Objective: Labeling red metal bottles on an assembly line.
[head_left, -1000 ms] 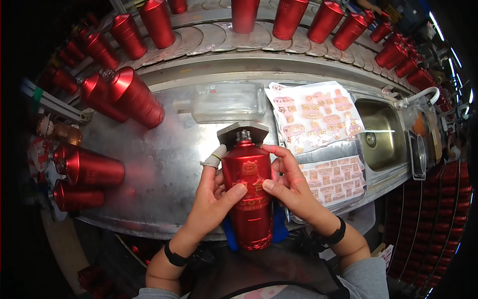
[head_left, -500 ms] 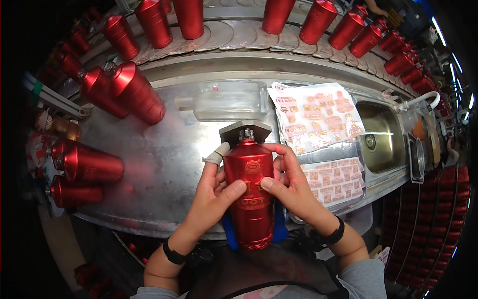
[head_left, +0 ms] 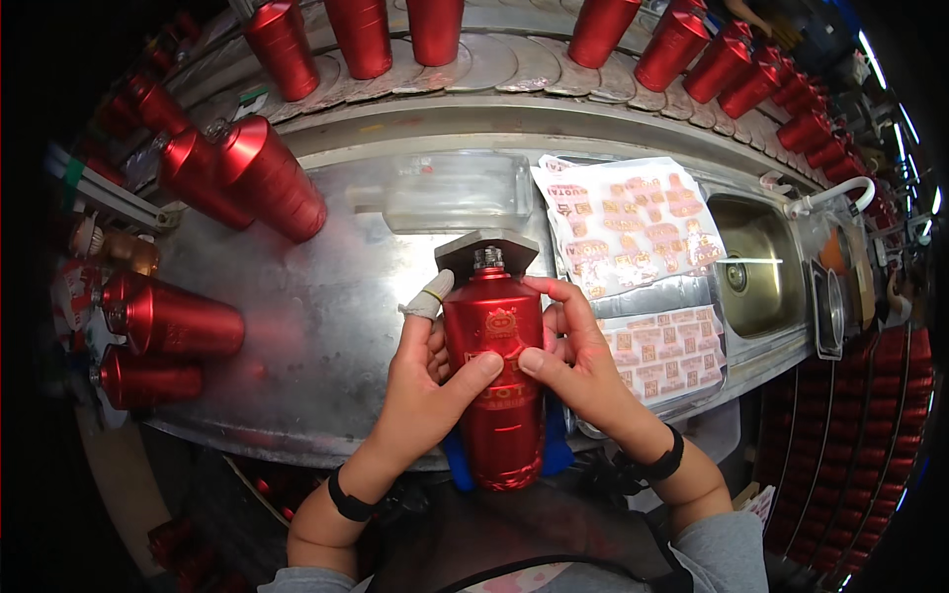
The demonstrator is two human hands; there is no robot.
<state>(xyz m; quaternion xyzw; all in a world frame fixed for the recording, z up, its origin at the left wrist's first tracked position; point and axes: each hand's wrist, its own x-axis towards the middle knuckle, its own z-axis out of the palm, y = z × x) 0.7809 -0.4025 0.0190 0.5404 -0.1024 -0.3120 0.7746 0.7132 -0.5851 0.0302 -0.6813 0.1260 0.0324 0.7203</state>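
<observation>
L hand [head_left: 423, 395] & R hand [head_left: 581, 374] are gripping the red bottle [head_left: 502, 407] from 2 sides, thumbs [head_left: 481, 368] on front, prob. steadying it w/ neck [head_left: 489, 259] by grey block [head_left: 455, 259].

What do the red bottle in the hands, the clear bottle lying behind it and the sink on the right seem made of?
The red bottle: perhaps coated glass or metal, satin-metallic, going by its soft highlights. The clear bottle: smooth glass or plastic, as it is see-through; I can't tell which. The sink: probably stainless steel, judging by its metallic sheen.
</observation>
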